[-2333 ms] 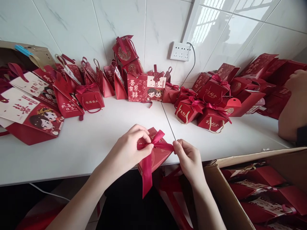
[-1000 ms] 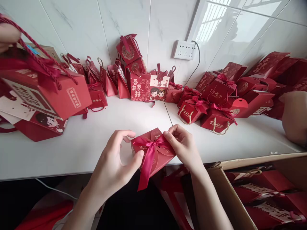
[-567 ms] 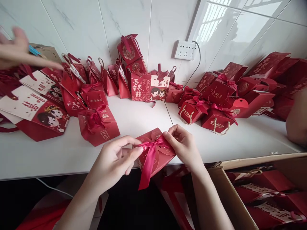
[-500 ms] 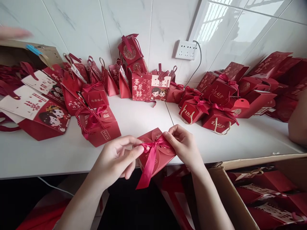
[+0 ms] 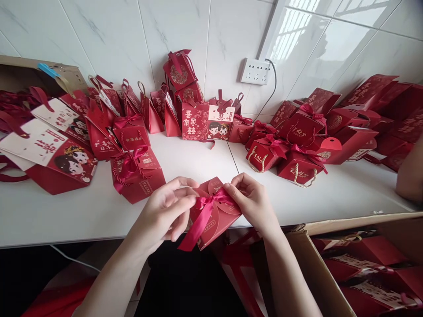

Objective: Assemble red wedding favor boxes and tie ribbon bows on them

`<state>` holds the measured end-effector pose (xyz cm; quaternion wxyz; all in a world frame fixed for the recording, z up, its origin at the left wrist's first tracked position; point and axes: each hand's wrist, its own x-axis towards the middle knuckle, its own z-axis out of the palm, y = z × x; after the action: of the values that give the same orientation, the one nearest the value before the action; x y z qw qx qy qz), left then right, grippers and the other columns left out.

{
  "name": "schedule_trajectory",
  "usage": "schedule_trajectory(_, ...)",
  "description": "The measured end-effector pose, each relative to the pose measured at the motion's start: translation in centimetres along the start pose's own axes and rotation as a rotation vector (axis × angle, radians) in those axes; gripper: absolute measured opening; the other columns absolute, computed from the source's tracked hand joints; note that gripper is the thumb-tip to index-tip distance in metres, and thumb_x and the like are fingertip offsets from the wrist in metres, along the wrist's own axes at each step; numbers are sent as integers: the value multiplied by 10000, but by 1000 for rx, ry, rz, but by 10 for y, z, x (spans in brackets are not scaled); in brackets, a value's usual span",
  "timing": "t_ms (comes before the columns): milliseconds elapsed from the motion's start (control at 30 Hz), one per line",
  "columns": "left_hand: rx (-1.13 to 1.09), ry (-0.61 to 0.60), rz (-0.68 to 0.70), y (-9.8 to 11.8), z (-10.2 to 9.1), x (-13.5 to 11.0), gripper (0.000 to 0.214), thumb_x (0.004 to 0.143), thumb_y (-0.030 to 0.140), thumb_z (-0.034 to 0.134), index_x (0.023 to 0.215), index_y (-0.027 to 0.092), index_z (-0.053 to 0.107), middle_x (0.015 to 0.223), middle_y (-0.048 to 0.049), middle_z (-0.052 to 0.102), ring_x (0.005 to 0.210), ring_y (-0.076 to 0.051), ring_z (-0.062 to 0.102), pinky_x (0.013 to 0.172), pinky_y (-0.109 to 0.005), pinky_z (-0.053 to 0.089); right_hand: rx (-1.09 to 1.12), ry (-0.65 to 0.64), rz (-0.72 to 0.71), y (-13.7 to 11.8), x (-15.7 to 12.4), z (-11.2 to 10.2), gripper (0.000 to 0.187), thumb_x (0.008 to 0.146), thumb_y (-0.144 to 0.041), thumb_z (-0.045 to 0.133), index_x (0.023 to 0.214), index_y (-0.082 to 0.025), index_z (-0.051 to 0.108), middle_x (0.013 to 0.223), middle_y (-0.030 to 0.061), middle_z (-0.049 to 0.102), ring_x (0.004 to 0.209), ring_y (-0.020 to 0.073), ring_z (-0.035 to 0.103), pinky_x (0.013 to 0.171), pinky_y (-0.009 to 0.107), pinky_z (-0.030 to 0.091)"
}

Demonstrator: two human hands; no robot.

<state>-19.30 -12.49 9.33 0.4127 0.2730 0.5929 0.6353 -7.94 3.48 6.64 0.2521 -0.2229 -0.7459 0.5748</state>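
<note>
A red gift box (image 5: 220,219) with overlapping rounded flaps and gold print is held at the table's front edge. Across its top runs a shiny crimson ribbon (image 5: 201,220), knotted near the middle, with one tail hanging to the lower left. My right hand (image 5: 253,203) pinches the ribbon at the box's right side, thumb on top, the other fingers curled behind. At the left of the knot, my left hand (image 5: 167,212) has its thumb and a fingertip closed on the ribbon, its index finger slightly raised. The exact pinch there is partly hidden.
Left of the box stands a finished-looking red box with rope handles (image 5: 139,176). More red boxes (image 5: 264,152) and handled bags (image 5: 62,154) line the white table (image 5: 194,165). A cardboard carton (image 5: 317,264) of red boxes is at lower right. Someone's arm (image 5: 410,176) shows at right.
My left hand's index finger has lifted from the ribbon, and the hanging tail has swung left and up. The other person's hand at the upper left has left the view.
</note>
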Motion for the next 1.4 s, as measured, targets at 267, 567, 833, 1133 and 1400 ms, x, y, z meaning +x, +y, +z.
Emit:
schedule_trajectory(267, 1, 1, 81, -7, -2, -4, 240, 778, 414, 618, 840, 204, 520, 361, 117, 351, 264, -27, 256, 320, -134, 135, -12, -4, 5, 0, 0, 0, 322, 811, -479, 599, 711, -189, 501, 678, -9, 539, 588, 103, 460, 523, 214, 367)
schedule_trajectory(567, 178, 80, 85, -5, -3, -3, 197, 765, 353, 610, 862, 184, 637, 447, 72, 472, 244, -38, 355, 285, -157, 184, -15, -22, 1, 1, 0, 0, 333, 809, -499, 593, 716, -192, 505, 672, -6, 545, 577, 106, 465, 518, 217, 373)
schedule_trajectory(833, 130, 144, 172, -4, -3, -8, 167, 752, 325, 593, 834, 183, 629, 517, 34, 544, 318, -52, 410, 340, -177, 259, -10, -16, 6, 0, 0, -1, 317, 809, -474, 597, 716, -188, 498, 669, -13, 527, 581, 99, 455, 514, 211, 358)
schedule_trajectory(1133, 407, 397, 375, -18, 7, -18, 165, 762, 303, 599, 877, 189, 629, 726, -1, 598, 522, -97, 539, 490, -219, 439, -22, -17, 8, -1, -1, 0, 334, 810, -502, 584, 718, -194, 494, 648, -16, 516, 562, 103, 449, 493, 214, 355)
schedule_trajectory(1400, 519, 385, 404, -25, 11, -14, 65, 821, 273, 570, 832, 210, 583, 639, 34, 565, 447, -73, 480, 413, -186, 386, -31, -16, 0, -3, -1, 1, 307, 815, -463, 584, 704, -193, 490, 660, -15, 515, 577, 100, 443, 511, 213, 357)
